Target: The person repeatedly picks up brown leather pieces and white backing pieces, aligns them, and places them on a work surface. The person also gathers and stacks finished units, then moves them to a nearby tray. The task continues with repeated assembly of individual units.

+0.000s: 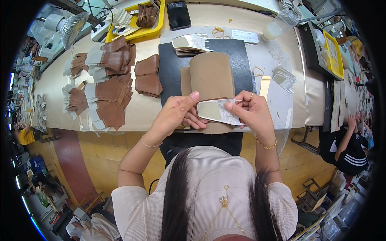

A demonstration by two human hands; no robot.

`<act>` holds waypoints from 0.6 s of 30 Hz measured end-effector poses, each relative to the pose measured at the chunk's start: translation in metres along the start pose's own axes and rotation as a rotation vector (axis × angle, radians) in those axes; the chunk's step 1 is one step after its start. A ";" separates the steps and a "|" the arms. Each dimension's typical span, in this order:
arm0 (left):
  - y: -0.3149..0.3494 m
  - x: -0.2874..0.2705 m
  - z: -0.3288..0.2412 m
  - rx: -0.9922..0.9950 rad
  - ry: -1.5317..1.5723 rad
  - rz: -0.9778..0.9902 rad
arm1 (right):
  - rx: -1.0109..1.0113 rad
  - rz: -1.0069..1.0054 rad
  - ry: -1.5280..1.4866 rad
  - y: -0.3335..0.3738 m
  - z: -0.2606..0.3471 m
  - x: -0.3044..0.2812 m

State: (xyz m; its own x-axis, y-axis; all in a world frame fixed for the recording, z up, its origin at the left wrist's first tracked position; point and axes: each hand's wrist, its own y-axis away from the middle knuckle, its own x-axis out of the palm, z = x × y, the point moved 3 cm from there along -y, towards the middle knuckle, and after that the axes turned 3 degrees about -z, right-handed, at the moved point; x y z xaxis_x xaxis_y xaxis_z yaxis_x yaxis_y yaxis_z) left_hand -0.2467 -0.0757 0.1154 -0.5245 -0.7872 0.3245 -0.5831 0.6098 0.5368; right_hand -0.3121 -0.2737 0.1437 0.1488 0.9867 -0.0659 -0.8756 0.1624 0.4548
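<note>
My right hand (253,110) pinches the right end of a pale-backed leather piece (215,112) between thumb and fingers. The piece has a cream patch in a white border and thin brown edges. At its left end is my left hand (177,112), thumb raised apart and fingers curled by the lower left corner; whether they touch it is hard to see. Beneath lies a curved brown pad (211,74) on a black board (171,60). A stack of similar pale-backed pieces (189,43) sits at the board's far edge.
Fanned brown leather pieces (114,94) and two small brown stacks (147,75) lie left. Beyond are a yellow tray (159,24) and phone (178,16). On the right are a cream strip (264,86), pale pieces (284,78) and a bottle (277,28). A co-worker's arm (348,134) shows far right.
</note>
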 end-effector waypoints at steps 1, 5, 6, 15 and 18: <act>0.000 0.000 0.000 0.001 -0.004 -0.001 | 0.000 -0.004 -0.007 0.000 0.000 0.001; -0.001 -0.001 0.000 -0.017 -0.004 -0.002 | -0.014 -0.013 -0.004 -0.001 -0.001 0.002; -0.001 0.000 0.000 -0.015 -0.006 0.005 | -0.016 -0.011 -0.001 -0.001 -0.001 0.002; -0.002 0.000 0.003 -0.047 -0.012 -0.014 | -0.085 0.028 0.029 -0.013 -0.026 -0.004; -0.004 -0.002 0.004 -0.027 -0.040 -0.009 | -0.048 0.065 -0.086 -0.021 -0.045 -0.005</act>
State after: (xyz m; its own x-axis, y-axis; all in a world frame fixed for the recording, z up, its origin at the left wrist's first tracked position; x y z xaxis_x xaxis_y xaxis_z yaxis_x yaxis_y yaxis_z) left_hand -0.2455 -0.0760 0.1089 -0.5442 -0.7878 0.2885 -0.5710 0.5998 0.5605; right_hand -0.3149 -0.2814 0.0941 0.1283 0.9909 0.0398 -0.9056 0.1007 0.4121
